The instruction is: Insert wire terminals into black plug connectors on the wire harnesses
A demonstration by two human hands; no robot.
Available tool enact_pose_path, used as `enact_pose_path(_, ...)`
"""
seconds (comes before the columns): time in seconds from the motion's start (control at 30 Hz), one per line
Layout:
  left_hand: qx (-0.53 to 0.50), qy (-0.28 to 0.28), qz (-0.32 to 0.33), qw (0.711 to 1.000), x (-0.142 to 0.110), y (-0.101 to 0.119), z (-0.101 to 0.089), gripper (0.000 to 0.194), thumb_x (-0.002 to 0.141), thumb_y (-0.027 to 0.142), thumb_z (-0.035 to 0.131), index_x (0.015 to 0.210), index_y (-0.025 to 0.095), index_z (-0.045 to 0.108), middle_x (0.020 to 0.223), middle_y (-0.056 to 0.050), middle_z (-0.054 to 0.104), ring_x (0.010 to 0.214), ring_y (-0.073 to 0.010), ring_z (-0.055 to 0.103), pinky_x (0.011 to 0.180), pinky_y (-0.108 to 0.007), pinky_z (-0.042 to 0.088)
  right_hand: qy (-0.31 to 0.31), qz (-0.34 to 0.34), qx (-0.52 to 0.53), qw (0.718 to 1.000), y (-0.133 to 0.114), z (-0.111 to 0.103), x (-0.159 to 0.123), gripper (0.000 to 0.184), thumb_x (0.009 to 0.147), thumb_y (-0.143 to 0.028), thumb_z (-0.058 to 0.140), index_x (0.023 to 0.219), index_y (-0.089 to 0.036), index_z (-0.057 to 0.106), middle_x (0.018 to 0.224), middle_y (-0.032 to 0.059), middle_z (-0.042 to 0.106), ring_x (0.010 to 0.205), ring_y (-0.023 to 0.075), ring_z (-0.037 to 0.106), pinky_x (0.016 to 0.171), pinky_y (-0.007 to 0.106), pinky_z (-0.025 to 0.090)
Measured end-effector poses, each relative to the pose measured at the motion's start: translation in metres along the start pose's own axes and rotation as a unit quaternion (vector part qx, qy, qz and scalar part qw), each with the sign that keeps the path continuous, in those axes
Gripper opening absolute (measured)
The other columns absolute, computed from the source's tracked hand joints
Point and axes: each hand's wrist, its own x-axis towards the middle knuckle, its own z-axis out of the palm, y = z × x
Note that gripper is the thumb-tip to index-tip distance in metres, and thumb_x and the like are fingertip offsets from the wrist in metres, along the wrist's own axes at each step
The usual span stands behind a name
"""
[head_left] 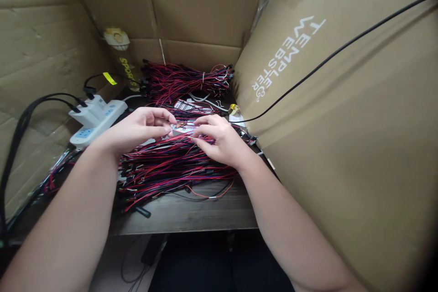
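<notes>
Cardboard walls box in dark counter. Left hand and right hand pinch small connector piece above red-black wire bundle. Likely light, limp leads; grip the rigid body.

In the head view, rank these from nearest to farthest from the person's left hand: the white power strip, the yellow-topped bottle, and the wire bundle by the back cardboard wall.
From the left hand:
1. White power strip, just to its left.
2. Wire bundle, behind it, by the back wall.
3. Yellow-topped bottle, back left corner.
</notes>
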Motion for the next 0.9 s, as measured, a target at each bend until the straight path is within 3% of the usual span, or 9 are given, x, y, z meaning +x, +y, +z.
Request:
enact_pose_path(0.13, -0.014, 0.011, 0.003, 1.000, 0.000, -0.001, 0.000, 0.029, 0.076, 0.023, 0.083, 0.101, 0.017, 0.069, 0.074, -0.001, 0.072, 0.061, -0.0076, 0.061, 0.051, -0.013, 0.042, -0.027, 0.015, -0.047, 0.998, 0.000, 0.007, 0.001, 0.010, 0.094, -0.019, 0.066, 0.094, -0.019, 0.077, 0.120, 0.0115, 0.074, 0.115, 0.0250, 0.067, 0.103, 0.040, 0.048)
enact_pose_path(0.3, -0.011, 0.017, 0.039, 0.999, 0.001, -0.006, -0.001, 0.026, 0.078, 0.024, 0.082, 0.101, 0.017, 0.071, 0.079, -0.003, 0.075, 0.069, -0.0103, 0.067, 0.060, -0.016, 0.049, -0.050, 0.022, -0.067, 0.996, 0.001, 0.011, 0.007, 0.015, 0.095, -0.013, 0.060, 0.092, -0.017, 0.074, 0.101, 0.0084, 0.077, 0.098, 0.0224, 0.070, 0.093, 0.036, 0.047)
enact_pose_path(0.43, -0.042, 0.038, 0.064, 0.996, 0.000, -0.008, -0.002, 0.024, 0.081, 0.023, 0.081, 0.102, 0.018, 0.071, 0.082, -0.003, 0.076, 0.072, -0.0105, 0.069, 0.064, -0.017, 0.051, -0.062, 0.042, -0.089, 0.993, 0.004, 0.008, 0.007, 0.015, 0.094, -0.013, 0.060, 0.090, -0.017, 0.075, 0.097, 0.0080, 0.077, 0.091, 0.0217, 0.069, 0.089, 0.036, 0.045)
enact_pose_path(0.67, -0.076, 0.009, 0.094, 0.993, -0.008, -0.001, -0.001, 0.018, 0.083, 0.015, 0.075, 0.100, 0.019, 0.074, 0.088, -0.002, 0.078, 0.085, -0.0133, 0.073, 0.079, -0.020, 0.056, -0.093, 0.097, -0.128, 0.983, 0.011, -0.003, 0.002, 0.014, 0.090, -0.014, 0.067, 0.081, -0.017, 0.078, 0.085, 0.0078, 0.079, 0.080, 0.0217, 0.070, 0.084, 0.036, 0.044)
enact_pose_path(0.9, -0.050, -0.002, 0.095, 0.994, -0.013, 0.005, -0.003, 0.017, 0.084, 0.015, 0.073, 0.100, 0.020, 0.075, 0.093, -0.004, 0.078, 0.089, -0.0159, 0.074, 0.081, -0.023, 0.057, -0.067, 0.109, -0.135, 0.983, 0.011, -0.002, 0.001, 0.015, 0.091, -0.020, 0.067, 0.082, -0.020, 0.079, 0.084, 0.0056, 0.080, 0.082, 0.0233, 0.072, 0.087, 0.040, 0.044)
